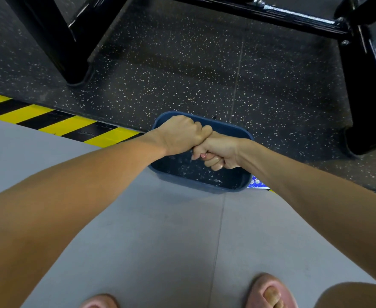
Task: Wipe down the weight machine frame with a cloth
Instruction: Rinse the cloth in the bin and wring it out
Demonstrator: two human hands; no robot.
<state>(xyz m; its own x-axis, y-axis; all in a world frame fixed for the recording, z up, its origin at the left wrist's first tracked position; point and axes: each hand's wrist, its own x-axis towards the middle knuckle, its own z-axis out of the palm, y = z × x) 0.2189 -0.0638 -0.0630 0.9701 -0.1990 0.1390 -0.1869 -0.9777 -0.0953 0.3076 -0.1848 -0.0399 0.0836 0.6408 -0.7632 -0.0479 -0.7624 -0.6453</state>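
Evidently the step is wringing: the left hand (181,134) and right hand (221,153) are both clenched into fists, pressed knuckle to knuckle above the bucket (227,127), whose dark inside shows light flecks, likely drops. The cloth is almost wholly hidden. Only a pinkish sliver low in the right fist may be part of it, so I judge rather than see that both hands are clamped on it. To do it well, twist the fists in opposite directions, keep them centred over the bucket so the run-off falls inside and not on the grey floor (160,230), and stop once the cloth is damp, not dripping. The bucket sits across the striped edge (49,117) where grey floor meets speckled floor (171,74). The frame (71,52) stands beyond on the speckled floor, well apart from the hands, its crossbar (293,15) at the far side.
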